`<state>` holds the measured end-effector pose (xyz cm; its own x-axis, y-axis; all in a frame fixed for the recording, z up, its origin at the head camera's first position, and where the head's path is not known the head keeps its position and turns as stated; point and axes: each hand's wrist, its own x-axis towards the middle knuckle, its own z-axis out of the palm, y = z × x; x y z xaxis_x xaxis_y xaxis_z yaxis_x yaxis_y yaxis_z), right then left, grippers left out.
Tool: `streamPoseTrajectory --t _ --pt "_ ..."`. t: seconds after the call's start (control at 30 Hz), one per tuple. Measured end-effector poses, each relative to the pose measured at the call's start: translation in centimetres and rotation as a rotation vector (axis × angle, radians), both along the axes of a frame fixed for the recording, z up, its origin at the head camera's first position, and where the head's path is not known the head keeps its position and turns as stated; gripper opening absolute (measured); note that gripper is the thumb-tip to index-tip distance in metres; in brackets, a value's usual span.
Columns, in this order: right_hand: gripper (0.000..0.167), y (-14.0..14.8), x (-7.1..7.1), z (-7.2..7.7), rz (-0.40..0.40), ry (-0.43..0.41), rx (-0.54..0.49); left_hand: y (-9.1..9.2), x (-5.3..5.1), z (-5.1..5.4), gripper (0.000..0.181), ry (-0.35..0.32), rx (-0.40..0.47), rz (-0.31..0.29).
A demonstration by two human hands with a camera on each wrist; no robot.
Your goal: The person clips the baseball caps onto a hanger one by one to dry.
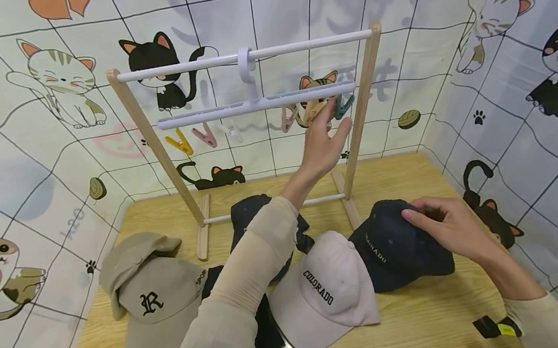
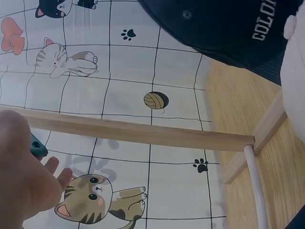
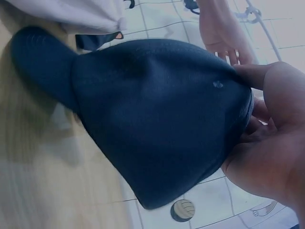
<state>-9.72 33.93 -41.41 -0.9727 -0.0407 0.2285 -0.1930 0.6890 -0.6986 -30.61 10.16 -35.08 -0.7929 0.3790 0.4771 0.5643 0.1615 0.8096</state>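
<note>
Fingers of R hand [image 1: 447, 226] pinch navy cap [image 1: 389, 244]; L hand [image 1: 324, 142] at peach clip [image 1: 310, 112], can't tell grip. Hanger [image 1: 260, 105] holds 0 caps yet; other caps [image 1: 327, 290] on tbl [image 1: 422, 319].

The navy cap [image 1: 397, 243] with pale lettering sits partly behind a pinkish cap [image 1: 331, 283], while a tan clip [image 1: 310, 111] hangs under the hanger [image 1: 229, 110].

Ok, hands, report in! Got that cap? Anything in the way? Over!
Left hand at beige clip, grip unclear. Right hand holding rightmost navy cap. Teal clip close beside left hand, possibly in its way.
</note>
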Motion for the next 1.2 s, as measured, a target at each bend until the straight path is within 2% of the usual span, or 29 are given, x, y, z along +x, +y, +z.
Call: streamPoseTrajectory --t 0.13,0.27,0.5,0.7,0.8,0.97,1.2 --pt "0.015 -0.4 -0.1 0.6 0.005 0.028 0.009 0.2 0.3 0.1 0.051 0.121 0.008 0.076" --pt "0.019 -0.7 -0.3 1.2 0.000 0.045 0.015 0.3 0.5 0.2 0.042 0.218 -0.001 0.126" --pt "0.023 -1.3 -1.0 2.1 -0.035 0.078 0.007 0.0 0.8 0.4 0.036 0.310 0.006 0.157" --pt "0.023 -1.7 -1.7 2.8 -0.042 0.119 -0.013 -0.4 1.3 0.7 0.038 0.387 -0.054 0.190" --pt "0.024 -1.9 -2.1 3.1 -0.042 0.134 -0.023 -0.5 1.6 0.8 0.038 0.407 -0.066 0.197" --pt "0.028 -2.9 -3.1 3.8 -0.058 0.146 -0.039 -0.8 1.8 0.9 0.034 0.406 -0.040 0.169" --pt "0.025 -4.7 -5.0 4.4 -0.025 0.211 -0.078 -1.3 2.2 1.3 0.032 0.354 -0.010 0.131"
